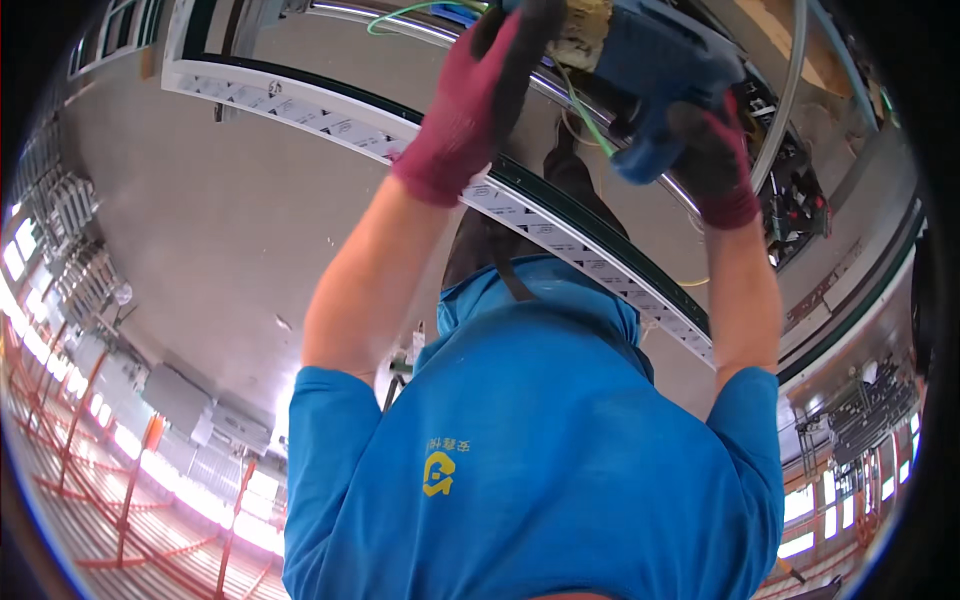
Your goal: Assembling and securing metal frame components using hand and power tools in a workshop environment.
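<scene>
I wear maroon work gloves with dark palms. My right hand [715, 150] is wrapped round the grip of a blue power drill [660, 60] with a worn yellowish front housing. My left hand [480, 100] is up at the top edge, its curled fingers against the drill's front end. Those fingertips are partly cut off, and whatever they pinch is hidden. Below both hands, a long white and dark green frame profile [560, 235] with printed film crosses in front of my body. The drill's tip is out of view.
Shiny metal rails [685, 200] run beneath the drill. A thin green hose [590, 115] hangs beside it. Dark tools and parts [795, 200] lie at the right. Grey floor [240, 220] spreads to the left, with stacked metal parts [85, 270] and orange racking [125, 490] beyond.
</scene>
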Motion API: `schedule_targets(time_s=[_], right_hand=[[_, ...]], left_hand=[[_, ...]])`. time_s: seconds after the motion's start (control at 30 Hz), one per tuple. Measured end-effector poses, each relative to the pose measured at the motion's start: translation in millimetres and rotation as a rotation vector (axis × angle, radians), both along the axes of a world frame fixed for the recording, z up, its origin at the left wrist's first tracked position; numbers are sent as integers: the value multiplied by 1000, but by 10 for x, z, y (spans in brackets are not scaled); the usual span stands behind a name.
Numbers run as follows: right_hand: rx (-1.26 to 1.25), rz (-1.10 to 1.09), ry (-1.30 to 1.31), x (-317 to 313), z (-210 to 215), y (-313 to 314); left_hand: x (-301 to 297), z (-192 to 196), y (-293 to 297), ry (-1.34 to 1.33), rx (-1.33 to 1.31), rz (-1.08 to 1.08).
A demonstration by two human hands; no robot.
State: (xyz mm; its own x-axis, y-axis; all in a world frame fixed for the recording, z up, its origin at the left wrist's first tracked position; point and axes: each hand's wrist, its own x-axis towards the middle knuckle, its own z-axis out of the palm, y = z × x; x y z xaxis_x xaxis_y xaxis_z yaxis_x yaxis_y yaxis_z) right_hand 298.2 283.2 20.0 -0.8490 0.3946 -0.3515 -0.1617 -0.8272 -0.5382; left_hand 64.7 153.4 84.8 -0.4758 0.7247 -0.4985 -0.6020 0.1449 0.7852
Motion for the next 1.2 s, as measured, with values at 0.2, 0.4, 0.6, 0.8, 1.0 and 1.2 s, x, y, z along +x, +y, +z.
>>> schedule_targets(time_s=[0.2, 0.4, 0.6, 0.8, 1.0, 1.2], right_hand=[[344, 317, -257, 599, -502, 1427], [631, 575, -50, 572, -1057, 2048], [580, 860, -243, 256, -1352, 1878], [470, 905, -154, -497, -1159, 1370], [404, 959, -106, -790, -1137, 1244], [349, 1013, -69, -507, -1639, 1540]], left_hand=[[-789, -635, -1055, 1668, -328, -715], [-1084, -776, -1249, 1666, -300, -927], [-1118, -915, -1192, 1676, -230, -890], [-1145, -848, -1225, 1663, -250, -897], [-1153, -852, -1231, 1669, -238, -895], [-1178, -852, -1264, 1691, -221, -885]])
